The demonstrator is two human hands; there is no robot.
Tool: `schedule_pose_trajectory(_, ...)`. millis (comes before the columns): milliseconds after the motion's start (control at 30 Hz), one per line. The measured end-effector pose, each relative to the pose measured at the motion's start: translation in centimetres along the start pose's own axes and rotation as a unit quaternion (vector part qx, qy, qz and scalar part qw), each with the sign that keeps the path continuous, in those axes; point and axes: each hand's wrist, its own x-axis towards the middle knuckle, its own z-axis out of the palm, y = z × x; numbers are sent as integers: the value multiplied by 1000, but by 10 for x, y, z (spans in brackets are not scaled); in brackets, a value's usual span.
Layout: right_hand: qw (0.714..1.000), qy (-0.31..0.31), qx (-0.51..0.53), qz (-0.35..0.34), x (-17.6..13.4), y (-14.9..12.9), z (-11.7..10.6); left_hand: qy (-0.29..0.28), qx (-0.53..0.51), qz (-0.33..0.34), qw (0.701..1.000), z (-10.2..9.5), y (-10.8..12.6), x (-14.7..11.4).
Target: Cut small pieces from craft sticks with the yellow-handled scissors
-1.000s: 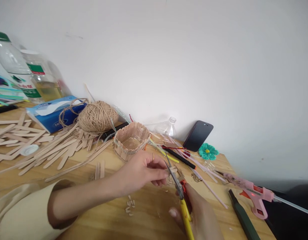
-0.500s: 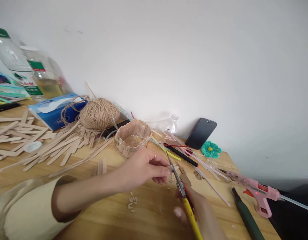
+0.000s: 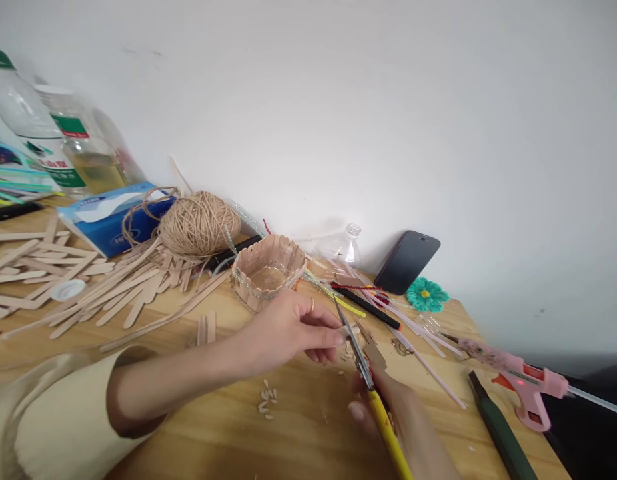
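Between the thumb and fingers of my left hand (image 3: 293, 330) is a short piece of wooden craft stick (image 3: 349, 330). My right hand (image 3: 395, 407) is closed around the yellow handle of a pair of scissors (image 3: 361, 363), whose blades point up and away and meet the stick piece. Small wood clippings (image 3: 267, 399) lie on the table below my left hand. Just beyond that hand stands a small basket (image 3: 268, 270) made of stick pieces, trimmed with silvery pipe cleaner. A brown cardboard scrap (image 3: 374, 350) lies partly behind the scissors.
Left are loose craft sticks (image 3: 133, 293), a twine ball (image 3: 201, 223), a blue tissue pack (image 3: 113, 220) and bottles (image 3: 31, 127). Right are a phone (image 3: 408, 262), a green flower (image 3: 427, 295), a pink glue gun (image 3: 525, 383) and a dark green tool (image 3: 501, 427). A wall rises behind.
The view has shifted slightly. Both hands keep nearly the same pose, with the scissor blades still at the stick piece.
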Motion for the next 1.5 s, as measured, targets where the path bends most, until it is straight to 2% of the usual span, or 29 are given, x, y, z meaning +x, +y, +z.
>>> schedule_pose_trajectory(467, 999, -19, 35, 29, -1, -15, -11, -1, -35, -54, 998, -1, 6, 1)
schedule_pose_trajectory(600, 999, -24, 31, 26, 0, -14, -13, 5, -28, -45, 999, -1, 4, 1)
schedule_pose_trajectory(767, 997, -68, 13, 24, 2, -4, -12, 3, -25, -27, 999, 1, 2, 1)
schedule_pose_trajectory(967, 999, -15, 45, 24, -2, -11, -10, -1, -23, -13, 1000, 3, 3, 0)
schedule_pose_trajectory(1167, 993, -9, 111, 28, -3, -26, -16, -2, -7, -10, 1000, 3, 5, -2)
schedule_pose_trajectory(1233, 994, -11, 106, 37, -2, -24, -16, 1, -1, -9, 1000, 3, 6, -2)
schedule_pose_trajectory(1367, 991, -65, 119, 16, 0, -12, -14, 19, 28, -5, 999, 3, 8, -3)
schedule_pose_trajectory(1500, 992, -27, 119, -7, -2, -3, -12, 32, 47, -4, 998, 4, 11, -5)
